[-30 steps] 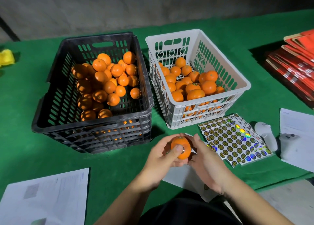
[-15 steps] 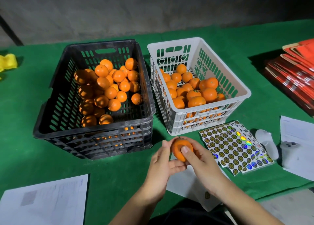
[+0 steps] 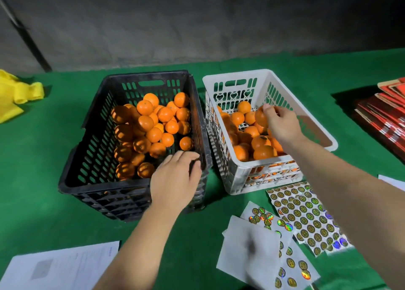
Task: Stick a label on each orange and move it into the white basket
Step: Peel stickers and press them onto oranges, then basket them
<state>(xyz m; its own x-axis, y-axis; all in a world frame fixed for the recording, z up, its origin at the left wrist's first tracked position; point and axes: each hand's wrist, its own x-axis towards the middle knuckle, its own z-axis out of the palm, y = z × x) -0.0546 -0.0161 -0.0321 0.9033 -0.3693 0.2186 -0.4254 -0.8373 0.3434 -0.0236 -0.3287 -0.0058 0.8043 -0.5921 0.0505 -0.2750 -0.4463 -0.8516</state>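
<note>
A green table [image 3: 43, 158] fills the frame. At middle right, the right hand [image 3: 282, 125] grips an orange [image 3: 260, 116] over the white basket [image 3: 324, 136]. At the middle, the left hand [image 3: 175, 184], fingers loose and holding nothing, reaches into the black crate [image 3: 87, 186].

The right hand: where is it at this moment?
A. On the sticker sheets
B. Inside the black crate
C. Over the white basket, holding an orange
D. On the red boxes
C: the right hand grips an orange above the white basket.

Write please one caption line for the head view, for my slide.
Right hand lowers an orange into the white basket; left hand reaches over the black crate.
</note>
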